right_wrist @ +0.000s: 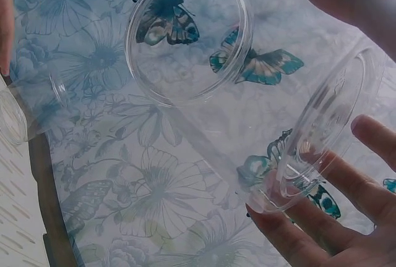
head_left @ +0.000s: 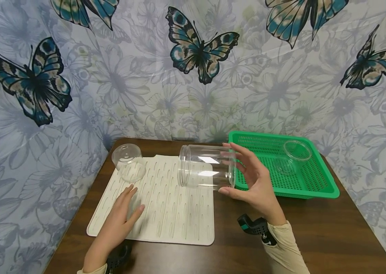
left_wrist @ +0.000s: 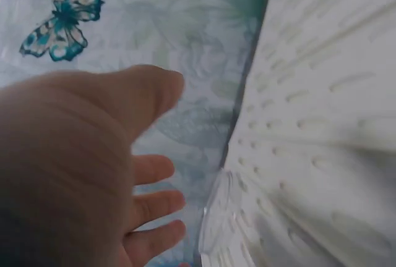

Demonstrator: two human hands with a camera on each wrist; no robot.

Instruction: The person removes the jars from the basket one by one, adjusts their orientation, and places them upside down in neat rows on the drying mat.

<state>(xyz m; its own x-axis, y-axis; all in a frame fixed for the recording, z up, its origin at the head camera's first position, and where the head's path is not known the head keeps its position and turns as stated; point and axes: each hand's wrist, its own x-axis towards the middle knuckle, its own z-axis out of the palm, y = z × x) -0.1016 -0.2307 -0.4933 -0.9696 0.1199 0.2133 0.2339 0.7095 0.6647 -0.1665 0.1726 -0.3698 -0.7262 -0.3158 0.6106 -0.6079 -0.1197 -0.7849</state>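
A clear jar lies sideways in the air over the right part of the white ridged mat, its open threaded mouth to the left. My right hand grips it around the base end, thumb on the near side and fingers on the far side. In the right wrist view the fingers spread around the jar's base. My left hand hovers over the mat's left side with fingers extended, holding nothing. Just beyond its fingertips, a smaller clear container stands at the mat's far left corner.
At the right a green perforated basket holds another clear container. Mat and basket rest on a dark brown wooden table. Behind it hangs a butterfly-patterned cloth, close against the table's far edge.
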